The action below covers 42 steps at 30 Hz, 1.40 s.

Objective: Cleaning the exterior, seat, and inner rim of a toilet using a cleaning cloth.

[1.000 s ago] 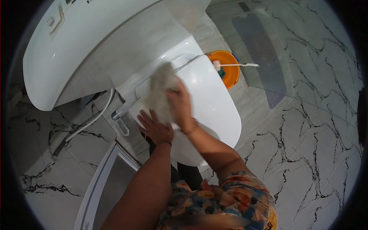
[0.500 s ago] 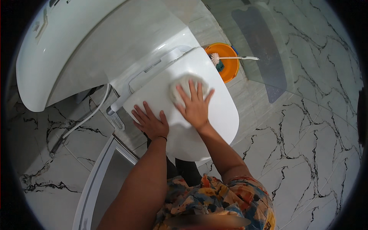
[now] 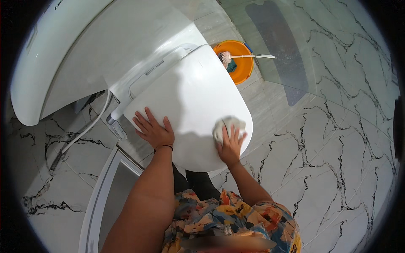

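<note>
White cloth: the white cloth (image 3: 219, 128) lies bunched on the closed toilet lid (image 3: 196, 97), at the lid's 4 o'clock, just inside its rounded edge.
Right hand: the right hand (image 3: 230, 148) holds the cloth down from above, fingers spread and slightly bent over it, thumb toward 9 o'clock.
Left hand: the left hand (image 3: 156, 134) rests open at the lid's 8 o'clock, palm down, fingers spread, holding nothing.
Cloth's handling: it looks light, soft and floppy, hardly fragile; whether it is wet cannot be told. The best hold is probably a broad one over the middle of the bunch, with loose folds tucked under.
Lid's handling: it looks stiff, smooth and glossy, so the cloth should slide easily; a palm near its 8 o'clock corner seems a sensible brace.
Surface: the lid is pale and shiny, with shadow across its 9 o'clock side.
Bucket: past the lid's 1 o'clock corner sits an orange bucket (image 3: 244, 71), a white-handled brush (image 3: 242, 56) lying across it.
Room: a curved white fixture (image 3: 80, 63) fills 10 o'clock; a white hose (image 3: 98, 120) hangs toward 9; a grey mat (image 3: 278, 46) shows at 2; black-veined marbled floor tiles (image 3: 274, 179) spread at 4.
</note>
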Motion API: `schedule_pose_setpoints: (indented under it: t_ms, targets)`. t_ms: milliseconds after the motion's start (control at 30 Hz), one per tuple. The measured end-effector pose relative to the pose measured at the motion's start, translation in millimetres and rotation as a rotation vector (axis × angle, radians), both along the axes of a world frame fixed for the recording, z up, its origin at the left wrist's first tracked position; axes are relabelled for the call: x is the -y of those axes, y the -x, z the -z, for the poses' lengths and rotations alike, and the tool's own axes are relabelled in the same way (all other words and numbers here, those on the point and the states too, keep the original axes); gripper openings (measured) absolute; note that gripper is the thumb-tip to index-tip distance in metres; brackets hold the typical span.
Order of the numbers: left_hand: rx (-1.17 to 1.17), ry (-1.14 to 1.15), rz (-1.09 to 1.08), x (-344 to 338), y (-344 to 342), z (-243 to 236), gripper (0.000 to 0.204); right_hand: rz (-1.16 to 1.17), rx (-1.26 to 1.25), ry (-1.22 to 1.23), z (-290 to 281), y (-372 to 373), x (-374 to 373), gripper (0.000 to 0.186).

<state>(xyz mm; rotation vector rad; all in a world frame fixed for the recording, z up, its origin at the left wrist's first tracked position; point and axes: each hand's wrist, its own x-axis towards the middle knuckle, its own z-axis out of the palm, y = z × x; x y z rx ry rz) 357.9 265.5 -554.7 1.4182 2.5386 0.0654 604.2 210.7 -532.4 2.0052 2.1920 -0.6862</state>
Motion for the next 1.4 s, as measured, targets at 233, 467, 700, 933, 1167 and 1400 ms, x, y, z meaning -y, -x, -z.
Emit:
schedule_pose_setpoints:
  t_ms: [233, 467, 700, 933, 1167, 1400]
  targets:
    - [-0.004, -0.024, 0.002, 0, -2, 3, 0.067, -0.012, 0.014, -0.065, 3, 24, -63, 0.074]
    - [0.006, -0.014, -0.003, 0, -4, 4, 0.069, -0.049, -0.138, -0.463, 22, 119, -255, 0.06]
    - [-0.008, -0.032, -0.007, 2, 2, 4, 0.068, -0.103, -0.135, -0.264, 9, 82, -162, 0.061]
    - [-0.013, -0.044, 0.01, -1, 0, 3, 0.068, -0.008, -0.021, -0.008, -20, -26, 29, 0.07]
    - [-0.023, -0.023, 0.01, 1, -4, 5, 0.068, -0.039, -0.121, -0.25, 1, 36, -112, 0.073]
    - [-0.002, -0.038, 0.003, -1, -3, 4, 0.069, -0.04, -0.19, -0.496, 24, 137, -265, 0.064]
